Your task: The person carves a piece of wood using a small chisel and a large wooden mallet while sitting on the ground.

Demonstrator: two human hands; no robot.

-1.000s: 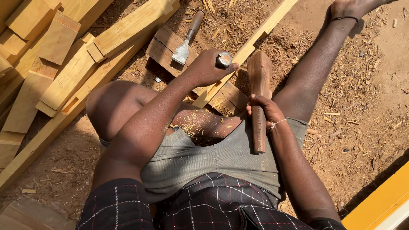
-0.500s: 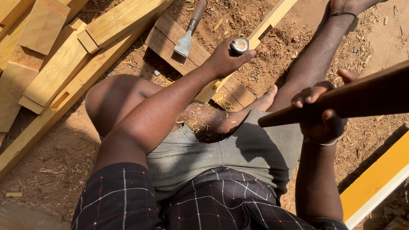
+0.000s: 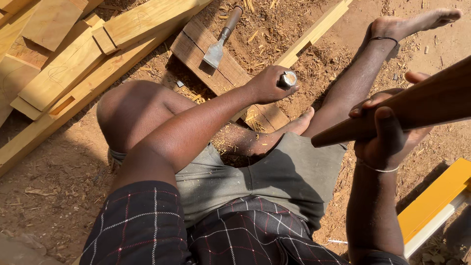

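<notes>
I sit on the ground with a wooden workpiece [image 3: 294, 54] under my leg. My left hand [image 3: 267, 84] grips a chisel upright on that pale strip, its metal-capped handle end [image 3: 288, 78] showing above the fist. My right hand [image 3: 387, 132] is raised at the right and is closed around a long dark wooden mallet [image 3: 422, 105], which points up and to the right, out of the frame. A second, wide-bladed chisel [image 3: 222, 40] lies loose on a dark board [image 3: 206, 59] just beyond my left hand.
Pale planks and offcuts [image 3: 73, 64] are stacked at the upper left. Sawdust and wood chips cover the earth around the board. A yellow-and-white bar [image 3: 431, 206] lies at the lower right. My bare foot [image 3: 417, 22] stretches to the upper right.
My right hand has swung the mallet up from resting upright by my lap to a raised position at the right. My left hand stays on the chisel.
</notes>
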